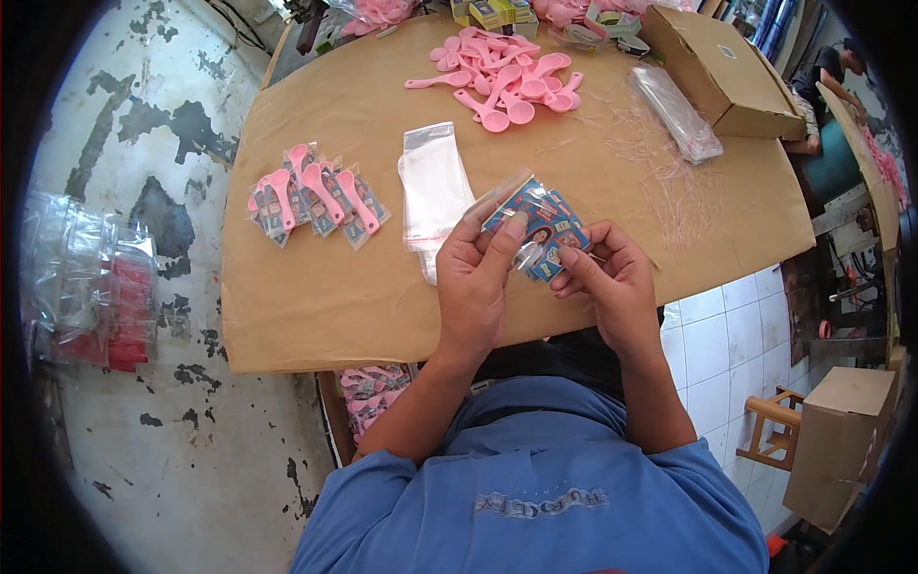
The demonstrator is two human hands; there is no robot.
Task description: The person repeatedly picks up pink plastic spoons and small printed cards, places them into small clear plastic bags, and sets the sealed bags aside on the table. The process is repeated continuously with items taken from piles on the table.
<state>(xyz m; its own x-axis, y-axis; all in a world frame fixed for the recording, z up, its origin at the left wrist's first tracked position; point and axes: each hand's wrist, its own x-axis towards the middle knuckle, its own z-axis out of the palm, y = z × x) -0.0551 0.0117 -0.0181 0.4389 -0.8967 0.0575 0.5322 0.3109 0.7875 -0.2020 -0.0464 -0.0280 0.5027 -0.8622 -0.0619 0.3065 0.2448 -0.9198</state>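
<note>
In front of my chest, my left hand (478,273) pinches a clear plastic bag and small blue printed cards (545,225), thumb on top. My right hand (612,273) grips the cards' lower right edge between thumb and fingers. Part of the cards seems to lie inside or under the film; I cannot tell which. Just left of my left hand lies a stack of clear plastic bags (435,187). Further left sit several filled packets (320,196), each with a pink spoon and a card. A heap of loose pink spoons (507,77) lies at the far side.
Brown paper covers the table (316,306). A bundle of clear plastic bags (677,113) lies by a cardboard box (722,72) at the far right, near scattered clear strips (669,191). Below the left table edge are more pink packets (371,392). A person (830,81) sits at far right.
</note>
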